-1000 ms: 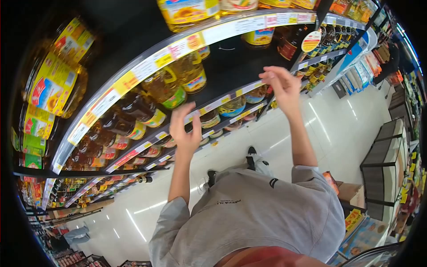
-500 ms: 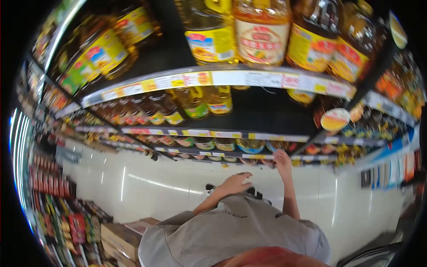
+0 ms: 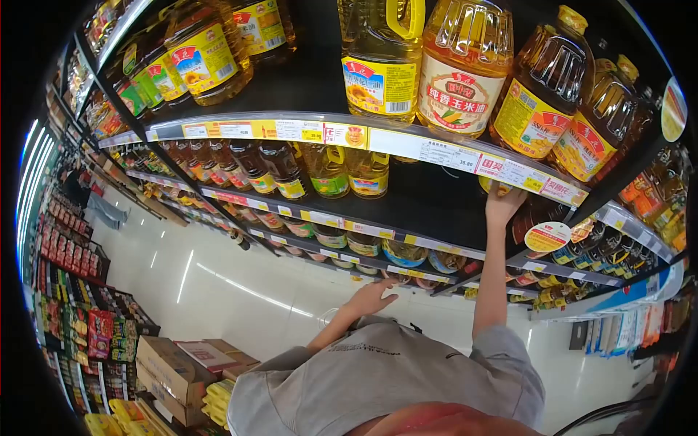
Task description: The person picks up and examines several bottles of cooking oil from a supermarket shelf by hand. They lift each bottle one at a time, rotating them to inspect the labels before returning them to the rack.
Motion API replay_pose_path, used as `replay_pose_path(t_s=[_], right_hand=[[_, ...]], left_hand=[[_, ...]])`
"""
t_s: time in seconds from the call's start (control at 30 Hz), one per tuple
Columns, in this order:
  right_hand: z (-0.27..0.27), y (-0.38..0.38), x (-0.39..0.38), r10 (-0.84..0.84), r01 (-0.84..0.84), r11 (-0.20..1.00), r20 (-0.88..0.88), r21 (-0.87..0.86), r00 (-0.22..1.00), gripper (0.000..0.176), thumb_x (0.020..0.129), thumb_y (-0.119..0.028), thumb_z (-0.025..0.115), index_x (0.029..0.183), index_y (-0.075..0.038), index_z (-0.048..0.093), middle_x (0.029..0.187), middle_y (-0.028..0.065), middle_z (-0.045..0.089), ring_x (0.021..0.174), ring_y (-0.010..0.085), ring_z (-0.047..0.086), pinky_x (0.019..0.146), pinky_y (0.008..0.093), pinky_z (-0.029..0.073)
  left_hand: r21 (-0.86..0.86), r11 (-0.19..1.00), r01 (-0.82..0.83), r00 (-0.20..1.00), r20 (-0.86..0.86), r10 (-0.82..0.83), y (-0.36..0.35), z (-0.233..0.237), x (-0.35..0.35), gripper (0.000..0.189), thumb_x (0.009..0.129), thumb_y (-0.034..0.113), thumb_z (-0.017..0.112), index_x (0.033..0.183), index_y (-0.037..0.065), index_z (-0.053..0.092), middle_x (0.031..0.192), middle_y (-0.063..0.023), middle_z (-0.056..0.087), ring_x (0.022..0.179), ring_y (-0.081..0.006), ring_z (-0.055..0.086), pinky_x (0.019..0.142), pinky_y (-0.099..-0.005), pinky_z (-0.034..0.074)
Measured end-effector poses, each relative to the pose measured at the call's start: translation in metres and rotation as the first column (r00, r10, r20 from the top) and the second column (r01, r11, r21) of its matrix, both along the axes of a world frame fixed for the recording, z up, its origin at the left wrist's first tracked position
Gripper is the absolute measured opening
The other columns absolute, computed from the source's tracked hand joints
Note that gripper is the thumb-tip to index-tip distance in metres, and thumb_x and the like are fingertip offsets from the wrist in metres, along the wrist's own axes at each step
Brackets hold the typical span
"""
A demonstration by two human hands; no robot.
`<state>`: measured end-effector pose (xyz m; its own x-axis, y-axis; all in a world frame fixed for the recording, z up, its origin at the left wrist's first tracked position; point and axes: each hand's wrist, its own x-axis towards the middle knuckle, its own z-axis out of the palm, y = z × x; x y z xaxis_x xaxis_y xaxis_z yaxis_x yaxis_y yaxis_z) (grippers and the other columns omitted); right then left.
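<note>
My right hand [image 3: 503, 205] reaches up to the second shelf, its fingers curled against an oil bottle [image 3: 485, 186] with a yellow label. The upper shelf's edge hides most of that bottle and part of the fingers. Low in front of my body, my left hand [image 3: 369, 298] has its fingers loosely stretched out and holds nothing. Above my right hand, on the upper shelf, stand a corn oil bottle [image 3: 462, 91] with a cream label and a dark oil bottle [image 3: 536, 109] with a yellow and red label.
A price-tag rail [image 3: 422, 148] runs along the upper shelf, above my right wrist. A round hanging tag [image 3: 547, 237] juts out at the right. More oil bottles [image 3: 367, 174] line the second shelf leftward. Behind me at left stand cardboard boxes [image 3: 171, 374]; a person [image 3: 107, 209] is farther off.
My right hand has risen from beside the lower shelves to the bottle on the second shelf. My left hand has shifted slightly left. The view has come closer to the upper shelf.
</note>
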<state>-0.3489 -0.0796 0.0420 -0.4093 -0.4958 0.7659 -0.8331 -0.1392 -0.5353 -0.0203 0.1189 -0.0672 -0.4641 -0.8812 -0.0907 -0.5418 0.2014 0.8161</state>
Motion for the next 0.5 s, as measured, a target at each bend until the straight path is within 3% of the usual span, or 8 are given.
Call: replay_pose_path(t_s=[0.07,0.13,0.2,0.5], right_hand=[[0.0,-0.049,-0.037,-0.125,0.164,0.979,-0.283,0.12,0.951,0.067,0.087,-0.035,0.067,0.139,-0.001,0.042,0.139,0.0243,0.045,0.13,0.0431,0.04,0.111,0.0517,0.029],[-0.071,-0.125,-0.103,-0.116,-0.038,0.944,-0.436,-0.328,0.893,0.063,0.091,-0.043,0.058,0.14,-0.006,0.043,0.142,0.0174,0.046,0.132,0.038,0.041,0.112,0.0523,0.026],[-0.079,-0.102,-0.108,-0.16,0.029,0.958,-0.448,-0.286,0.88,0.063,0.091,-0.043,0.058,0.14,-0.006,0.044,0.141,0.0172,0.047,0.131,0.0378,0.041,0.112,0.0523,0.027],[-0.067,-0.111,-0.136,-0.404,0.445,0.889,-0.647,-0.11,0.647,0.058,0.089,-0.044,0.059,0.134,-0.009,0.051,0.136,0.0154,0.052,0.128,0.0358,0.045,0.11,0.0525,0.03]], left_hand=[[0.026,1.0,-0.014,1.0,-0.019,0.015,-0.002,-0.007,0.002,0.046,0.089,0.033,0.065,0.128,0.009,0.056,0.11,-0.0198,0.067,0.102,-0.0391,0.063,0.087,-0.0443,0.05],[0.066,0.998,-0.019,0.999,-0.028,0.021,-0.002,-0.013,0.009,0.046,0.089,0.033,0.065,0.127,0.008,0.057,0.109,-0.0201,0.067,0.101,-0.0388,0.064,0.086,-0.0439,0.051],[0.019,1.0,-0.004,0.999,0.04,0.003,-0.009,-0.013,0.017,0.045,0.089,0.033,0.066,0.123,0.005,0.06,0.108,-0.0205,0.068,0.099,-0.0377,0.065,0.085,-0.0426,0.051],[-0.034,0.999,-0.009,0.999,-0.052,0.007,-0.054,-0.014,0.048,0.039,0.087,0.024,0.07,0.118,0.002,0.062,0.106,-0.0193,0.069,0.093,-0.0337,0.068,0.079,-0.0391,0.054]])
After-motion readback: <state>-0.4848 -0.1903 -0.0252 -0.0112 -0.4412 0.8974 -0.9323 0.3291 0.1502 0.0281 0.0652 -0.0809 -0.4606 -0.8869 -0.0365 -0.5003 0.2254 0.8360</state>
